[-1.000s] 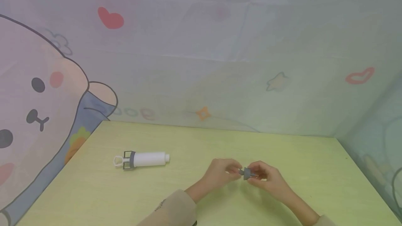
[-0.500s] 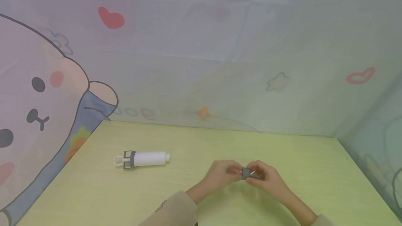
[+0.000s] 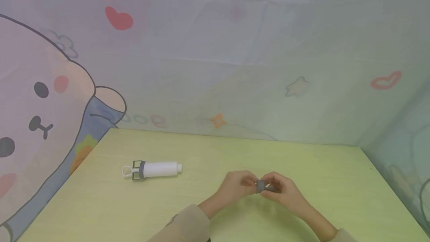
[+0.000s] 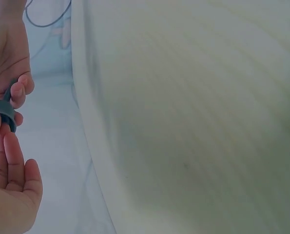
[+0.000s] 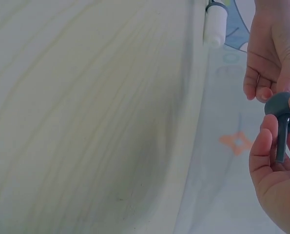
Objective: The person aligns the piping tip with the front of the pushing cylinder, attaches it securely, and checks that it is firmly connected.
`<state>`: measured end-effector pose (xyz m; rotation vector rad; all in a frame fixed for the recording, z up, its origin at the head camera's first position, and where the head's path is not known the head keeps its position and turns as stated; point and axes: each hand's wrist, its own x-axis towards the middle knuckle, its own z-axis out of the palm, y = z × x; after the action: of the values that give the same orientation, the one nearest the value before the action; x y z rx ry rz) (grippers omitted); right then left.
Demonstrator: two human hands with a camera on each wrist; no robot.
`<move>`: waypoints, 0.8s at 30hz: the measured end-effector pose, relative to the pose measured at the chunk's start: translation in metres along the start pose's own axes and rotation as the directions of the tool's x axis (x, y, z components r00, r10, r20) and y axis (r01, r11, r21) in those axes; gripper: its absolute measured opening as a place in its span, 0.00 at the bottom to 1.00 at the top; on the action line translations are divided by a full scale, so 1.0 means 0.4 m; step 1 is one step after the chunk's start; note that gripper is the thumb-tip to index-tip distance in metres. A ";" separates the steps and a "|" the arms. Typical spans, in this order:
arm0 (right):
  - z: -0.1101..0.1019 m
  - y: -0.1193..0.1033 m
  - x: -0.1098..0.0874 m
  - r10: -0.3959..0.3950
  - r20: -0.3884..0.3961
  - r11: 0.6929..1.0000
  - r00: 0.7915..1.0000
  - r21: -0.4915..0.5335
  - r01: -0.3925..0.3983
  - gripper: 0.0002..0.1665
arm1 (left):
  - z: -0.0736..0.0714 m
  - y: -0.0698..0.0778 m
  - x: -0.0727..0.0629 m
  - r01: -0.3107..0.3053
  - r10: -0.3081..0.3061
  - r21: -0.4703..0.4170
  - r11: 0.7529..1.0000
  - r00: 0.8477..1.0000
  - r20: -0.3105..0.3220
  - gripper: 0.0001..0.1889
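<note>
A small dark grey nozzle cap (image 3: 260, 186), round with a thin stem, is held between both hands above the table. My left hand (image 3: 236, 186) pinches its left side; in the left wrist view, fingertips reach into the hollow cup of the cap (image 4: 3, 109). My right hand (image 3: 286, 192) grips it from the right by finger and thumb, and the stem points into that palm. In the right wrist view the stem (image 5: 282, 139) hangs down from the domed cap (image 5: 278, 103). Fingers hide part of the rim.
On the table (image 3: 188, 212), to the left, lies a white syringe-like cylinder (image 3: 160, 169) with a grey collar and a white pull handle (image 3: 127, 171). A printed cloth (image 3: 208, 47) hangs behind the table and along its sides.
The nozzle cap has shifted slightly left and turned, so its stem shows more clearly towards the right hand. The right hand has moved a little left with it. The white cylinder has stayed put.
</note>
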<state>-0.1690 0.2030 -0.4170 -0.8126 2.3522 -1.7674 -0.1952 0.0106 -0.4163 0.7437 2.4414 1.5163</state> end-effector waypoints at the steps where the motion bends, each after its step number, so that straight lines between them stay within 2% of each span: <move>1: 0.002 -0.001 0.001 -0.001 -0.001 1.000 1.000 0.004 0.001 0.15 | 0.000 -0.001 0.000 0.000 0.000 0.002 1.000 1.000 -0.003 0.09; 14: 0.009 0.008 0.004 -0.018 0.050 0.999 0.999 0.027 0.017 0.14 | -0.004 -0.015 0.000 -0.030 0.031 0.114 0.993 0.999 -0.008 0.09; 24: -0.004 0.024 -0.004 0.048 -0.018 0.998 0.999 -0.045 -0.049 0.15 | -0.052 -0.025 -0.021 -0.109 0.108 0.198 0.974 0.994 0.013 0.09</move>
<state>-0.1715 0.2069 -0.4258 -0.7427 2.4101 -1.7153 -0.1993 -0.0136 -0.4161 0.9283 2.6173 1.3175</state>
